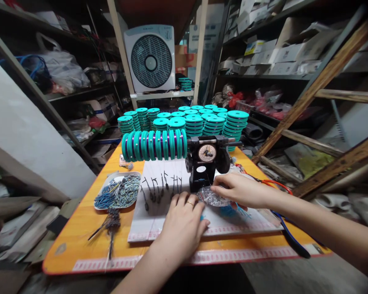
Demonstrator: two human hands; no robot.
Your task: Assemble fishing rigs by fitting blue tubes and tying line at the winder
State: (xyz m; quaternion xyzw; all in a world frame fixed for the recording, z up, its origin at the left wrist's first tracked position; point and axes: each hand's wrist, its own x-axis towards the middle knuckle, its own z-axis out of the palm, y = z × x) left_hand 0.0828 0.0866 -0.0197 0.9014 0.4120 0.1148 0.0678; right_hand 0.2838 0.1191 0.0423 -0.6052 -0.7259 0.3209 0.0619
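Note:
My left hand point(184, 216) lies on the white board point(147, 228), its fingers stretched out and a ring on one of them. My right hand point(233, 188) dips its pinched fingertips into a small clear container of tiny grey pieces point(211, 197); what they grip, if anything, is hidden. Bits of light blue strand point(230, 210) lie just below that container. Left of my hands, several dark swivel-like pieces point(158, 199) hang on thin lines from a row of teal spools point(154, 145). A black winding machine with a dial point(207, 154) carries the row.
A white tray of small blue and grey pieces point(101, 205) stands left, above a dark bundle point(112, 222). Stacked teal spools point(194, 124) line the back. Blue-handled pliers point(294, 241) and an orange-red handled tool point(277, 182) lie right. A box fan point(150, 61) stands behind.

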